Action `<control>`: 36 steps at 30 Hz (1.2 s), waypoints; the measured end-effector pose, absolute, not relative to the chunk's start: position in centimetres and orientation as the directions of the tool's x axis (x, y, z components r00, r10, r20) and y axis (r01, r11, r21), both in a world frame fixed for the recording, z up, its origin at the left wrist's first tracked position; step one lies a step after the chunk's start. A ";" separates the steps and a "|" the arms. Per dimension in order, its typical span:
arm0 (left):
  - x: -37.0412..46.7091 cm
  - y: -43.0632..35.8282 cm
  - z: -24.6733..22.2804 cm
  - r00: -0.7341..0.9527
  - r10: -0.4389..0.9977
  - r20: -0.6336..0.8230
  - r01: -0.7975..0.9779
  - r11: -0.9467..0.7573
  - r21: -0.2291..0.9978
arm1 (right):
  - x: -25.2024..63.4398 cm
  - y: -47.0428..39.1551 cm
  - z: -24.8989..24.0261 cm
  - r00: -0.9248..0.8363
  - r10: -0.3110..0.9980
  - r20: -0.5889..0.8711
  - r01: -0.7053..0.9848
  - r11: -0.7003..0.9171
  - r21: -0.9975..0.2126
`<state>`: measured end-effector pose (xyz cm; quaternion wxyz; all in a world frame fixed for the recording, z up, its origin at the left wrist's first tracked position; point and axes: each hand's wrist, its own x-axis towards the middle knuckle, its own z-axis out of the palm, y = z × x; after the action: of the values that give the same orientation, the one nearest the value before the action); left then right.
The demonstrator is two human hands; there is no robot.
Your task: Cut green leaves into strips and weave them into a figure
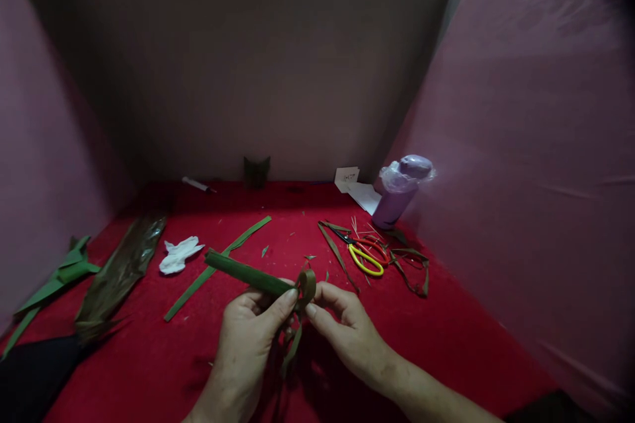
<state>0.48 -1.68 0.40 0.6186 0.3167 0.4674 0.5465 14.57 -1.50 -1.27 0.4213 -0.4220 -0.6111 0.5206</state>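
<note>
1. A crumpled white tissue (179, 256) lies leftmost of these.
2. The left hand (245, 330) clamps thumb and fingers on a green leaf (248, 271) above the red table (143, 370).
3. The right hand's (350, 327) thumb and forefinger touch a looped brown strip (311, 285); whether they pinch, I can't tell.
4. Scissors (352, 240) lie near a purple bottle (395, 206).

The scissors (364, 256) lie on the tabletop (456, 344). Behind them are papers (364, 198); behind and right of them stands a bottle (394, 208). Narrow strips (423, 284) lie just to their right. Before the scissors is the right hand (350, 327); before and left of them, the left hand (248, 337) holds a leaf (248, 272). Left of the scissors lies a long strip (186, 296), farther left a tissue (179, 256), farthest left a folded leaf piece (72, 269).
</note>
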 end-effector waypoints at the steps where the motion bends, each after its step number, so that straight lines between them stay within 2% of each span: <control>1: 0.5 -1.7 0.4 -0.039 0.974 -0.225 -0.377 0.194 0.906 | 14.5 -1.6 -1.1 -0.290 0.952 0.094 0.069 0.118 -0.991; 5: 0.6 -1.6 0.5 -0.052 0.977 -0.208 -0.358 0.177 0.917 | 14.2 -2.1 -0.5 -0.291 0.938 0.188 0.035 0.207 -0.978; 11: 0.8 -1.6 0.6 -0.076 0.972 -0.223 -0.354 0.183 0.917 | 13.9 -2.2 -0.4 -0.200 0.948 0.248 0.108 0.273 -0.956; 15: 0.8 -1.7 0.7 -0.117 0.966 -0.231 -0.342 0.180 0.922 | 13.9 -1.8 -0.8 -0.167 0.962 0.217 0.097 0.235 -0.967; 28: 0.7 -1.5 -0.1 -0.059 0.956 -0.287 -0.388 0.243 0.889 | 13.9 -1.8 -1.4 -0.153 0.966 0.206 -0.051 0.200 -0.978; 31: 0.7 -1.5 -0.1 -0.029 0.944 -0.329 -0.398 0.291 0.870 | 14.1 -1.6 -1.3 -0.169 0.954 0.249 -0.008 0.251 -0.968; 36: 0.7 -1.4 0.0 0.030 0.937 -0.348 -0.410 0.329 0.851 | 14.6 -1.4 -1.1 -0.168 0.924 0.344 0.176 0.371 -0.912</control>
<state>0.72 -1.42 -0.02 0.6619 0.2769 0.4757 0.5088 14.61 -1.35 -1.10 0.4944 -0.4139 -0.6642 0.3783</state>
